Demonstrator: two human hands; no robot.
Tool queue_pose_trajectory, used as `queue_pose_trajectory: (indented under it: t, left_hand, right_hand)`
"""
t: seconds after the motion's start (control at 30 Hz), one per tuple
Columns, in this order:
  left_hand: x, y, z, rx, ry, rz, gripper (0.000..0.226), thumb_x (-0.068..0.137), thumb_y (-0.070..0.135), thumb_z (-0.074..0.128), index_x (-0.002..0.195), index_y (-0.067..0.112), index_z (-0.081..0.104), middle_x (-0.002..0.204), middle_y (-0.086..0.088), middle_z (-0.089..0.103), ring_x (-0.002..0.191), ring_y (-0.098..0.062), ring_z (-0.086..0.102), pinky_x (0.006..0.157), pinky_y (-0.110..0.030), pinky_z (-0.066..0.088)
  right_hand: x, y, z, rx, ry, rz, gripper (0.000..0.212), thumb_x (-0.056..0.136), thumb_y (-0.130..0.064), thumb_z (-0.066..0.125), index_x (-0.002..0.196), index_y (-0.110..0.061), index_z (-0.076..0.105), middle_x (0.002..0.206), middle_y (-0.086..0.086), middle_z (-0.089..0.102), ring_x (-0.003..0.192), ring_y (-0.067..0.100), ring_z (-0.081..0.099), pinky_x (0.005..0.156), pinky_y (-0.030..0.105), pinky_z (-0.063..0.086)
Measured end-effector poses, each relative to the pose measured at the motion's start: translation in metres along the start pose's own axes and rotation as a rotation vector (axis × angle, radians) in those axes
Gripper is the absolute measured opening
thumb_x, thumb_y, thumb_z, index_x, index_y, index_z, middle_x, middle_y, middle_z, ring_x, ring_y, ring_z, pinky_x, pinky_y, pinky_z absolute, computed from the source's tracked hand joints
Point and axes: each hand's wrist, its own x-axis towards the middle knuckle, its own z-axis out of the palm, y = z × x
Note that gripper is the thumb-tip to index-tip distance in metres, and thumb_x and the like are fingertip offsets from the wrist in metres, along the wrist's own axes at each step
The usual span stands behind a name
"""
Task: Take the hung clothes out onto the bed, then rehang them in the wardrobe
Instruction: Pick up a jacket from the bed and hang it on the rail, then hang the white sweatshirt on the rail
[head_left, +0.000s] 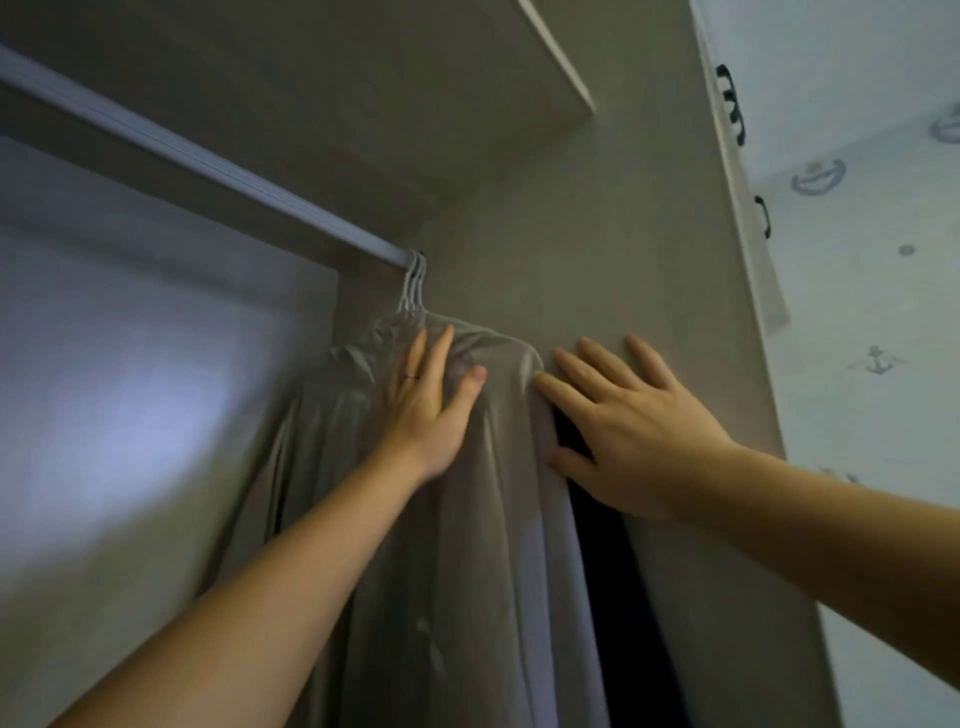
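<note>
Two bare forearms are seen nearest, reaching upward into the wardrobe from the lower left and the right edge.

Left hand (431, 400): laid flat on the shoulder of the front garment, fingers straight and slightly spread, thumb held out to the side. Nothing is gripped. A thin ring (411, 375) is worn on one finger.

Right hand (628, 431): fingers spread wide and straight, nothing enclosed. The forefinger tip is placed at the outer shoulder edge of the front garment, the thumb at its side edge lower down; the remaining fingers are rested against the side panel.

Grey garment (467, 571): pale, smooth fabric, hung at the front of the group and draped downward out of view. Further grey fabric is bunched behind it to the left.

Dark garment (608, 561): hung just behind the grey one, shown only as a narrow strip along its right edge, beside the side panel.

White hangers (412, 291): several hooks, set close together at the far right end of the rail.

Rail (197, 156): pale bar, run diagonally from the upper left to the side panel (597, 234).

Shelf (550, 57): fixed above the rail.

Wardrobe door (737, 218): white, seen edge-on at the right, fitted with black handles (730, 101).

Wallpaper (872, 312): pale, printed with anchor motifs.
</note>
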Motion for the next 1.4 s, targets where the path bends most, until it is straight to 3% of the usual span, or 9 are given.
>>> queue_pose_trajectory:
  t: [0.13, 0.23, 0.37, 0.53, 0.7, 1.0, 1.23, 1.4]
  left_hand:
    - [-0.072, 0.046, 0.015, 0.057, -0.019, 0.15, 0.075, 0.085, 0.071, 0.024, 0.153, 0.041, 0.02, 0.166, 0.003, 0.01, 0.153, -0.017, 0.004, 0.12, -0.053, 0.013]
    - [-0.134, 0.086, 0.03, 0.063, -0.073, 0.165, 0.07, 0.089, 0.068, 0.025, 0.153, 0.043, 0.016, 0.166, 0.008, 0.006, 0.152, -0.013, -0.001, 0.12, -0.053, 0.011]
    - [-0.225, 0.141, 0.06, 0.074, -0.188, 0.107, 0.067, 0.092, 0.069, 0.022, 0.154, 0.047, 0.008, 0.165, 0.017, -0.007, 0.15, -0.007, -0.014, 0.123, -0.05, 0.003]
    - [-0.329, 0.212, 0.112, 0.181, -0.365, 0.154, 0.069, 0.093, 0.073, 0.016, 0.155, 0.044, 0.005, 0.164, 0.014, -0.015, 0.151, -0.016, -0.018, 0.12, -0.049, -0.008]
    - [-0.414, 0.283, 0.18, 0.083, -0.58, 0.181, 0.07, 0.094, 0.073, 0.018, 0.156, 0.044, 0.004, 0.164, 0.013, -0.016, 0.151, -0.016, -0.019, 0.119, -0.049, -0.011]
    - [-0.551, 0.415, 0.317, -0.16, -0.961, 0.214, 0.074, 0.091, 0.076, 0.012, 0.155, 0.043, 0.0, 0.164, 0.013, -0.017, 0.15, -0.015, -0.022, 0.12, -0.051, -0.011]
    - [-0.639, 0.516, 0.432, -0.369, -1.235, 0.332, 0.076, 0.088, 0.078, 0.015, 0.155, 0.044, 0.004, 0.164, 0.013, -0.013, 0.151, -0.017, -0.017, 0.12, -0.05, -0.007]
    - [-0.677, 0.596, 0.528, -0.487, -1.391, 0.457, 0.082, 0.083, 0.081, 0.005, 0.155, 0.042, 0.005, 0.166, 0.008, -0.007, 0.151, -0.019, -0.013, 0.121, -0.052, -0.001]
  right_hand:
    - [-0.074, 0.017, -0.003, -0.018, -0.013, 0.003, 0.074, 0.082, -0.058, 0.035, 0.142, -0.018, 0.049, 0.147, 0.011, 0.048, 0.139, 0.032, 0.04, 0.114, 0.059, 0.024]
    - [-0.141, 0.032, -0.005, -0.035, -0.035, -0.044, 0.068, 0.084, -0.052, 0.045, 0.141, -0.017, 0.051, 0.151, 0.01, 0.042, 0.144, 0.031, 0.032, 0.113, 0.063, 0.022]
    - [-0.241, 0.049, 0.0, -0.004, -0.167, -0.029, 0.07, 0.089, -0.058, 0.03, 0.15, -0.024, 0.037, 0.162, 0.006, 0.02, 0.149, 0.032, 0.012, 0.115, 0.064, 0.013]
    - [-0.381, 0.076, 0.002, 0.076, -0.323, 0.023, 0.07, 0.092, -0.062, 0.026, 0.151, -0.025, 0.032, 0.162, 0.005, 0.017, 0.149, 0.032, 0.012, 0.114, 0.063, 0.012]
    - [-0.511, 0.121, -0.007, 0.083, -0.543, 0.141, 0.07, 0.093, -0.063, 0.024, 0.152, -0.026, 0.03, 0.163, 0.004, 0.014, 0.15, 0.031, 0.007, 0.115, 0.064, 0.012]
    - [-0.726, 0.186, -0.033, 0.051, -0.837, 0.531, 0.073, 0.093, -0.064, 0.028, 0.153, -0.024, 0.027, 0.163, 0.005, 0.013, 0.151, 0.031, 0.006, 0.115, 0.064, 0.01]
    - [-0.872, 0.221, -0.051, -0.094, -1.107, 0.938, 0.074, 0.09, -0.062, 0.031, 0.154, -0.026, 0.022, 0.163, 0.005, 0.013, 0.151, 0.031, 0.006, 0.115, 0.063, 0.011]
    - [-0.941, 0.271, -0.05, -0.199, -1.228, 1.224, 0.077, 0.091, -0.068, 0.025, 0.155, -0.027, 0.013, 0.164, 0.004, 0.003, 0.15, 0.031, -0.003, 0.116, 0.059, -0.004]
